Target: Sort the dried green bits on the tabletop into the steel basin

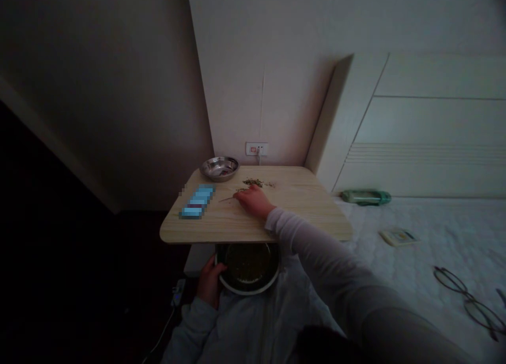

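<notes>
My left hand [211, 280] grips the left rim of a round, dark bowl with a pale outer edge [253, 289], held just below the front edge of the small wooden table [308, 211]. On the tabletop, my right hand [253, 199] is closed on a thin, pale, flat-looking piece [226, 199] that sticks out to the left; its kind is not clear. Just beyond these fingers lies a loose scatter of small dark green and brown bits [253, 182]. Inside the held bowl the contents are too dim to make out.
A shiny metal bowl [220, 169] stands at the table's back left, with a blurred-out phone-like screen [197, 201] before it. To the right, a bed [356, 248] bears a green bottle [366, 197], a small box [398, 237] and glasses [466, 296]. A wall socket [256, 149] is behind.
</notes>
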{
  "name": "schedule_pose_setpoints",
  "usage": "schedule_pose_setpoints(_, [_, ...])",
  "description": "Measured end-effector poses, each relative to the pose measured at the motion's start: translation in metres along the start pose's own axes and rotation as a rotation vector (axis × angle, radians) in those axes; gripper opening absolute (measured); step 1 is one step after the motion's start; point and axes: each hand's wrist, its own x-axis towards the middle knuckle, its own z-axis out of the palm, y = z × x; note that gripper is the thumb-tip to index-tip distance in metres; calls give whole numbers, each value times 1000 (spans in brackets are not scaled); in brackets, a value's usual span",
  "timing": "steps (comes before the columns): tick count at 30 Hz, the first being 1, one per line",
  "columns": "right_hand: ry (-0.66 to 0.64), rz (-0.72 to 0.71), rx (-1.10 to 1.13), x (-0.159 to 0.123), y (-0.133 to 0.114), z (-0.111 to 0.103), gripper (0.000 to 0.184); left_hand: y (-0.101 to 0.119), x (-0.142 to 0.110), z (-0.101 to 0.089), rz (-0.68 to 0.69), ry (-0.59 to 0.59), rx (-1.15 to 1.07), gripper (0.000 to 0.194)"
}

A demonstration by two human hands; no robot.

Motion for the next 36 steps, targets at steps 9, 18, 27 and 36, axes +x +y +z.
schedule_pose_setpoints(9, [-50,61,1,11,8,7,26,-1,2,-1,-6,1,-7,44])
schedule_pose_setpoints(18, [-61,-24,-20,-4,12,8,23,1,-1,3,-22,45,-8,42])
schedule_pose_setpoints(27, [-78,-75,-17,-17,19,4,23,1,-1,2,-32,37,-1,40])
schedule_pose_setpoints(36, [-63,-92,37,-34,21,3,22,0,0,1,-16,13,-15,34])
